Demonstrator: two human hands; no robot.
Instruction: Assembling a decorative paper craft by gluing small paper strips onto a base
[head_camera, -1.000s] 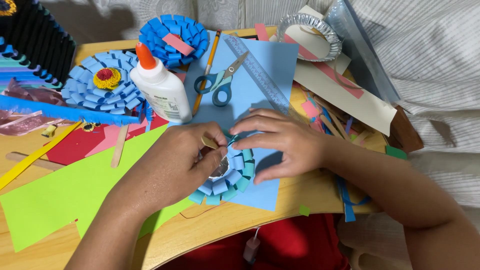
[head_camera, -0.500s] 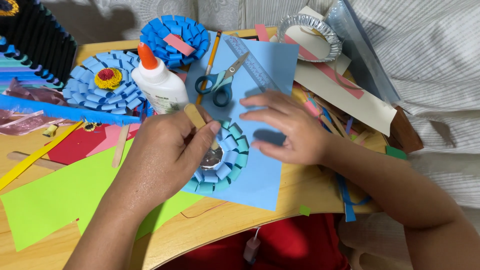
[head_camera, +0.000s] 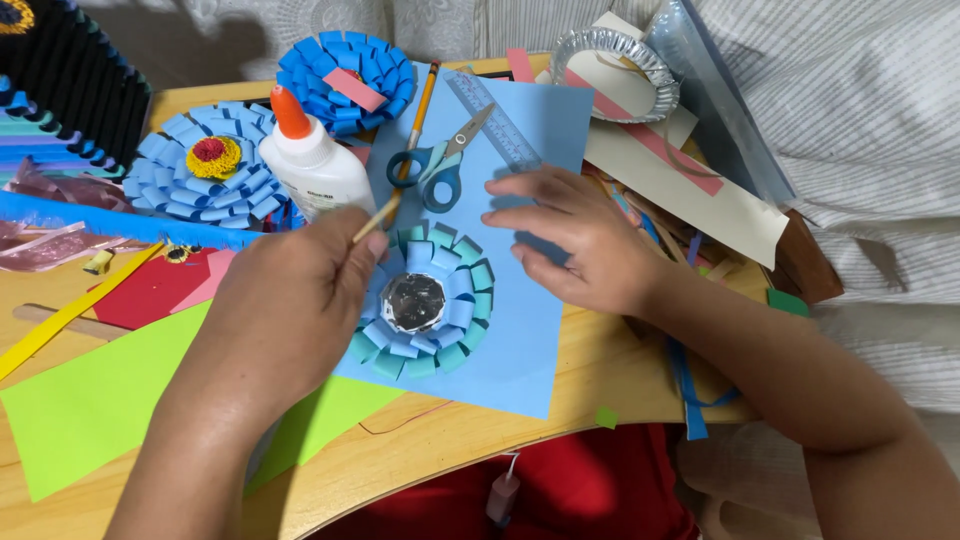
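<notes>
The left hand (head_camera: 285, 300) grips a thin wooden stick (head_camera: 372, 222) beside the paper flower (head_camera: 425, 300); the right hand (head_camera: 580, 240) presses open-fingered on the blue sheet (head_camera: 520, 340). Keep it flat.

A white glue bottle (head_camera: 315, 165) with an orange cap lies far left of centre, tilted. Its label faces up, pale with dark print. It sits between two blue paper flowers.

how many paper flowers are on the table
3. A teal and blue flower with a silver centre lies on the blue sheet between the hands. A blue flower with a yellow centre sits far left; another blue flower lies at the top. More may be hidden.
</notes>
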